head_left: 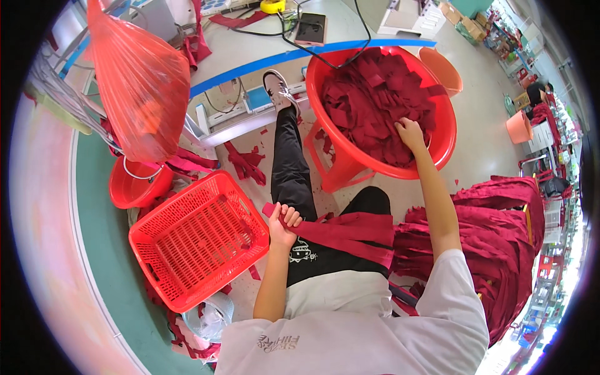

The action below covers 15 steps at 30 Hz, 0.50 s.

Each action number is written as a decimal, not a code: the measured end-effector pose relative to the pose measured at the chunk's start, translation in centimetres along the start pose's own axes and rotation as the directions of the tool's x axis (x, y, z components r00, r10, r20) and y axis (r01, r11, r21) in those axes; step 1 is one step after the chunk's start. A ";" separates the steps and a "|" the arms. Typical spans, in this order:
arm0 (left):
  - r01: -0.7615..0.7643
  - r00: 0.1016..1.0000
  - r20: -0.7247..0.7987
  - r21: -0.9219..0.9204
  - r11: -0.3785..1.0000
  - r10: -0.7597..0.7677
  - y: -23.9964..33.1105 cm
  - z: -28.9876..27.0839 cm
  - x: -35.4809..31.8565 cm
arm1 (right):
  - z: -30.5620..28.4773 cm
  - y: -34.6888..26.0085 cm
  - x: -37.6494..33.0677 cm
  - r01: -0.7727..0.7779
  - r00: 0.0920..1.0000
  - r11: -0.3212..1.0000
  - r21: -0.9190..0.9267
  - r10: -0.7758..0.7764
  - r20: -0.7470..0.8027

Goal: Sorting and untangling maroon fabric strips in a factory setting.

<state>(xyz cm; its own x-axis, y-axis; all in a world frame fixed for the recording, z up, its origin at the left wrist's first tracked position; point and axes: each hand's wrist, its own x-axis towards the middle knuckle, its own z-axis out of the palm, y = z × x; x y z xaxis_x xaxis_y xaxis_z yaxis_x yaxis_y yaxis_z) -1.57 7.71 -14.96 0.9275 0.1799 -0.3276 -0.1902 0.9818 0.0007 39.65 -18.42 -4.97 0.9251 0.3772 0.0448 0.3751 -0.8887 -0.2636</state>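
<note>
Nearby, red basket [199,240] flanks left hand [283,224].

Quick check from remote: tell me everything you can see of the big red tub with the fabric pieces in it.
The red tub is a round basin that looks like glossy plastic, with a thick rolled rim. It stands upright on the floor ahead of the person's knees, beside the grey table. Dark red fabric pieces fill it nearly to the rim. The right hand reaches in and rests on the pile. A black cable hangs over its far rim.
</note>
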 end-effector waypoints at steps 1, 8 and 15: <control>0.006 1.000 0.006 -0.033 0.999 -0.006 0.1 -0.1 0.1 | -1.2 -0.8 -0.5 0.044 0.998 0.981 0.189 -0.050 0.028; 0.043 0.999 0.013 -0.018 0.999 -0.042 0.7 1.1 0.9 | -14.3 -12.2 -9.3 0.256 0.952 0.740 0.622 -0.306 -0.029; 0.054 0.999 -0.001 -0.008 0.999 -0.054 0.3 1.1 1.2 | -24.4 -20.3 -15.5 0.481 0.808 0.200 0.854 -0.480 -0.342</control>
<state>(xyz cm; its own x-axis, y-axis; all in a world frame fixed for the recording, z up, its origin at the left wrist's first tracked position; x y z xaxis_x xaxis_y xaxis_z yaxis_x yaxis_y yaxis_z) -0.17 8.29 -14.34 0.9362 0.1265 -0.3279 -0.1422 0.9896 -0.0241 19.16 -12.56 23.20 0.5872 0.6422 0.4927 0.4689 0.2262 -0.8538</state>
